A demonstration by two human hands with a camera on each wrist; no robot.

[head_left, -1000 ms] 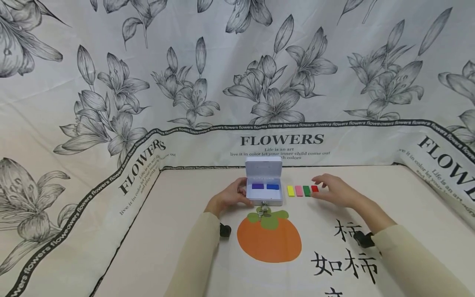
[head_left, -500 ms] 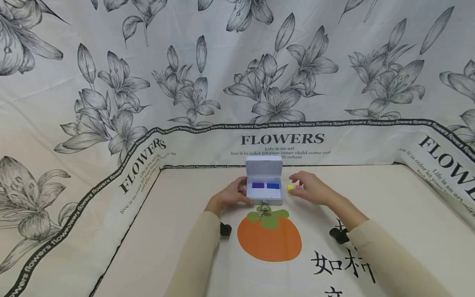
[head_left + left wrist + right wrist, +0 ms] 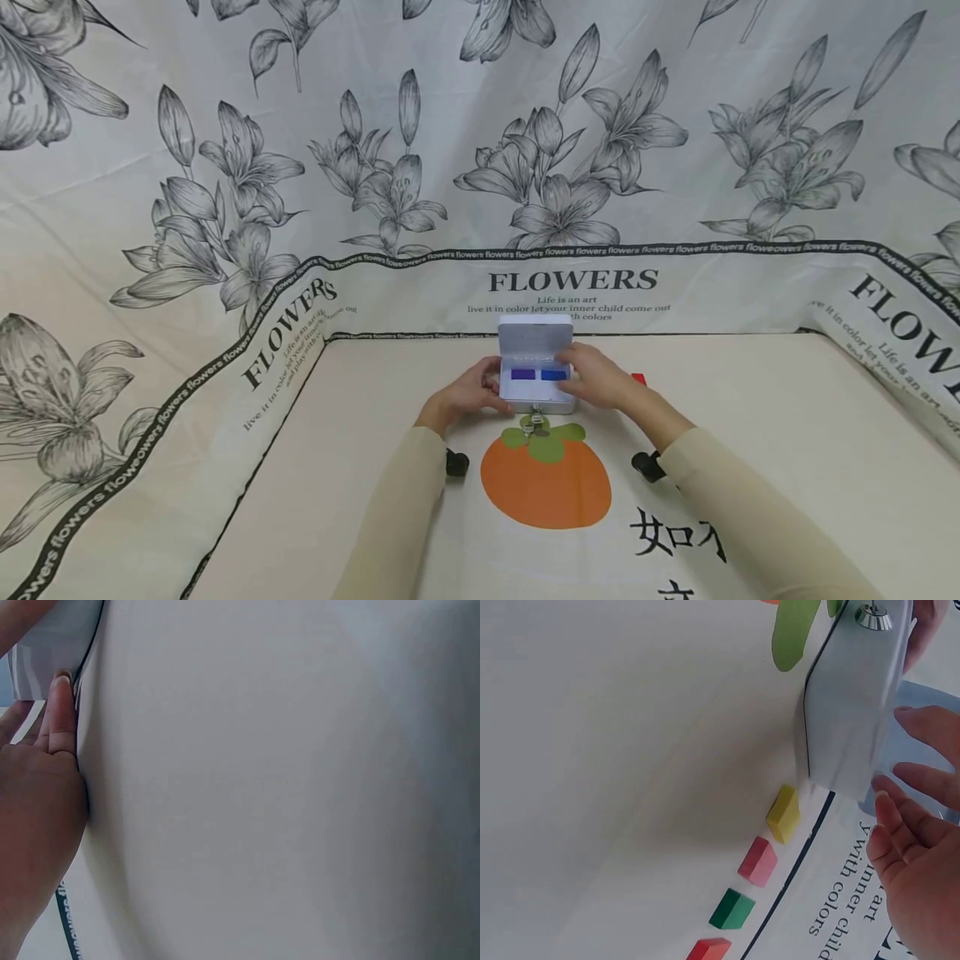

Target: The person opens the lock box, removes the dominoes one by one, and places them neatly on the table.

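Note:
A white box [image 3: 536,407] with its hinged lid raised stands on the table, keys hanging at its front lock. Inside lie a purple block [image 3: 522,374] and a blue block [image 3: 553,375]. My left hand [image 3: 467,392] grips the box's left side, thumb at the front corner. At the right side, my right hand [image 3: 600,379] reaches over the wall, its thumb and forefinger on either side of the blue block's right end. I see nothing held in it. Beside the box, a yellow block [image 3: 784,814], pink block [image 3: 758,862], green block [image 3: 733,909] and red block [image 3: 709,949] form a row.
The light tabletop carries a printed orange persimmon [image 3: 546,483] and black characters [image 3: 663,533]. A flower-printed curtain [image 3: 562,192] closes off the back and sides. Black wrist cameras [image 3: 457,463] sit at both sleeves.
My right hand has swept left from beside the red block, past the row, to the box's right side. My left hand has kept its hold. The blocks appear unmoved.

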